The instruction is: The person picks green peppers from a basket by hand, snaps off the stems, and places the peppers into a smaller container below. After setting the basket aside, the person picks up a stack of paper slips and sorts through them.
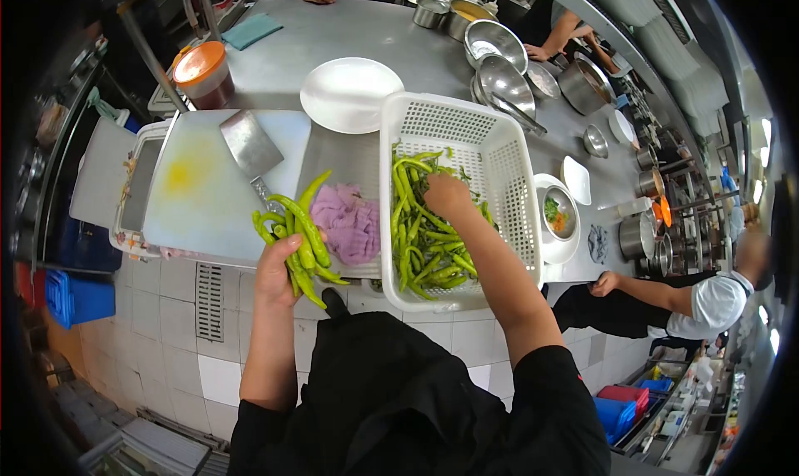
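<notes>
Green peppers [310, 230] — clutched in the left fingers [285, 248].

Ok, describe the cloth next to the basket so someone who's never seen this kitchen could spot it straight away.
Along the steel counter, find the white basket of green peppers. Just left of it, before the cutting board, lies the cloth. It's purple and bunched up, unlike the flat teal cloth farther back.

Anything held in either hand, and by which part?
Left hand: bunch of green chilies, gripped around its middle. Right hand: in the white basket; grip hidden, can't tell.
</notes>
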The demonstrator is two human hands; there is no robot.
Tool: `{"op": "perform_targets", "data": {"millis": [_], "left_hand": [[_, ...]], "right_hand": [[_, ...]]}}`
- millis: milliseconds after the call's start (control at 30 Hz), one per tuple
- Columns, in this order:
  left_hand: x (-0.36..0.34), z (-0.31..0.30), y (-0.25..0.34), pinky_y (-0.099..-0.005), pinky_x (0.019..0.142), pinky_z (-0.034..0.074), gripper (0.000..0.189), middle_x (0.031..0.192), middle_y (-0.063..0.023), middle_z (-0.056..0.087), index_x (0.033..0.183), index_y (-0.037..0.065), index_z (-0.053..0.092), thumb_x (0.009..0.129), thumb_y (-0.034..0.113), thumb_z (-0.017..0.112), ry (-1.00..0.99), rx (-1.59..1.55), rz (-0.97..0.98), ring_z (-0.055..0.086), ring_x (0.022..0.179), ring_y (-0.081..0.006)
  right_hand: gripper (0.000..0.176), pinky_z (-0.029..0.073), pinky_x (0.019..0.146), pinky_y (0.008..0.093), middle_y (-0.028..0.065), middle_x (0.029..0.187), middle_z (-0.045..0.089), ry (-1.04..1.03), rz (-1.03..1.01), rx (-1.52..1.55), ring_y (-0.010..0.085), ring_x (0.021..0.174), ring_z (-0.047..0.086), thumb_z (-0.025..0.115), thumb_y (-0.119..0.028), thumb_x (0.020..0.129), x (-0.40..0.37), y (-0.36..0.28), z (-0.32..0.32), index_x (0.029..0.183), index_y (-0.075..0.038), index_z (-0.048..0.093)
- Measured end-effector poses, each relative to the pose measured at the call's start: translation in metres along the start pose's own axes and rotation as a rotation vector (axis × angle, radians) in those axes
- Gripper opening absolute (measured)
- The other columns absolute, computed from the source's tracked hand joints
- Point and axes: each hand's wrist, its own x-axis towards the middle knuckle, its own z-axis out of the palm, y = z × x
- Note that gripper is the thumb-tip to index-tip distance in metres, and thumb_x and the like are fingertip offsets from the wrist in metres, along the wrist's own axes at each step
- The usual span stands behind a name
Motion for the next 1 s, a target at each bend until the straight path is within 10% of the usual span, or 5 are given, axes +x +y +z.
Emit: {"op": "perform_targets", "data": {"millis": [300, 600, 733, 1000], "left_hand": [[-0.061, -0.018, -0.031, -0.0362, 0.076, 0.055, 0.039, 0.099, -0.0175, 0.064, 0.115, -0.004, 0.052, 0.082, 0.014, 0.061, 0.034, -0.057, 0.100, 0.064, 0.086, -0.0248], [-0.140, -0.088, -0.179, -0.0296, 0.060, 0.053, 0.030, 0.085, -0.0120, 0.065, 0.104, -0.002, 0.058, 0.080, 0.015, 0.066, 0.404, 0.018, -0.273, 0.064, 0.069, -0.0197], [-0.119, -0.100, -0.254, -0.0254, 0.048, 0.047, 0.020, 0.079, -0.0070, 0.065, 0.096, 0.002, 0.060, 0.082, 0.016, 0.066, 0.379, 0.060, -0.404, 0.061, 0.061, -0.0160], [-0.037, -0.065, -0.283, -0.0275, 0.048, 0.046, 0.019, 0.079, -0.0059, 0.063, 0.095, 0.004, 0.061, 0.082, 0.016, 0.067, 0.385, 0.162, -0.394, 0.058, 0.059, -0.0154]], "right_hand": [[0.035, 0.052, 0.080, 0.0412, 0.0178, 0.110, 0.061, 0.015, 0.059, -0.023, 0.0328, 0.097, 0.063, 0.057, -0.029, 0.083, 0.002, 0.001, -0.011, 0.105, -0.001, 0.063], [0.043, 0.051, 0.074, 0.0418, 0.0188, 0.102, 0.064, 0.295, -0.025, 0.328, 0.0306, 0.088, 0.064, 0.056, -0.031, 0.084, 0.010, 0.049, -0.001, 0.113, 0.002, 0.056], [0.025, 0.037, 0.045, 0.0260, 0.0073, 0.075, 0.057, -0.017, -0.003, 1.540, 0.0135, 0.055, 0.048, 0.053, -0.027, 0.087, -0.079, 0.057, -0.063, 0.094, -0.002, 0.056], [0.026, 0.033, 0.040, 0.0217, 0.0126, 0.074, 0.056, -0.529, -0.303, 1.846, 0.0113, 0.048, 0.044, 0.061, -0.024, 0.085, -0.302, 0.106, -0.019, 0.096, -0.004, 0.051]]}}
